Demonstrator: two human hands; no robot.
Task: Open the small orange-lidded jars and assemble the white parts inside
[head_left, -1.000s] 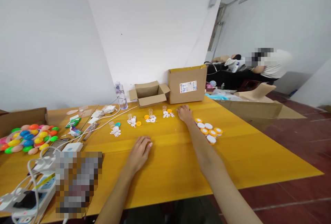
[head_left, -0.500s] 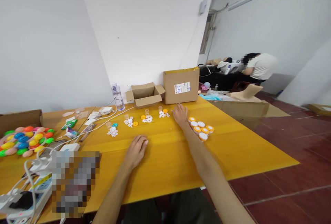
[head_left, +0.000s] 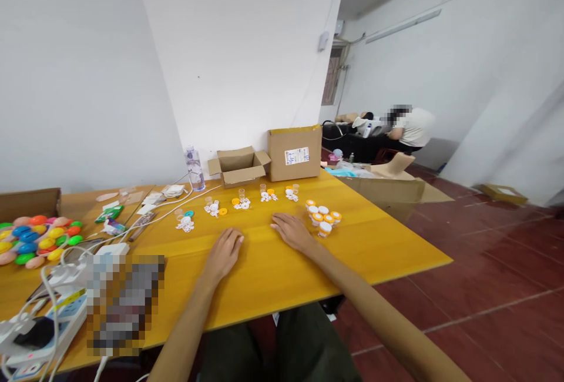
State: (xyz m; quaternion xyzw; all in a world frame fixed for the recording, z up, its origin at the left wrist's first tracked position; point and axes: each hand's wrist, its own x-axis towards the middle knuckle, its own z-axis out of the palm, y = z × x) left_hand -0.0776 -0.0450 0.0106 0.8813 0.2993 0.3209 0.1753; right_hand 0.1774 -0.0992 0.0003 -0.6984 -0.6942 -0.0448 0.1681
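Note:
My left hand (head_left: 225, 251) rests palm down on the yellow wooden table (head_left: 259, 288), its fingers loosely extended and nothing visible in them. To its right my right hand (head_left: 291, 233) lies flat with fingers stretched out, also without anything. Just right of that hand stands a cluster of small tubs with white and orange lids (head_left: 325, 227). Beyond both hands runs a row of small piles of white plastic pieces (head_left: 185, 224), each with a clear cup (head_left: 241, 193) and a coloured ring; one ring is teal (head_left: 189, 214), others orange (head_left: 222, 211).
An open cardboard box (head_left: 243, 177) and a closed, labelled one (head_left: 294, 169) stand against the wall beside a water bottle (head_left: 194, 169). Left are colourful plastic eggs (head_left: 39, 240), power strips (head_left: 73, 311), cables and a pixelated object (head_left: 127, 302). A person (head_left: 416, 126) sits bent over in the background.
My right hand has drawn back from the far side of the table, uncovering another pile of pieces with an orange ring. My left hand stays put. The view has turned to the right.

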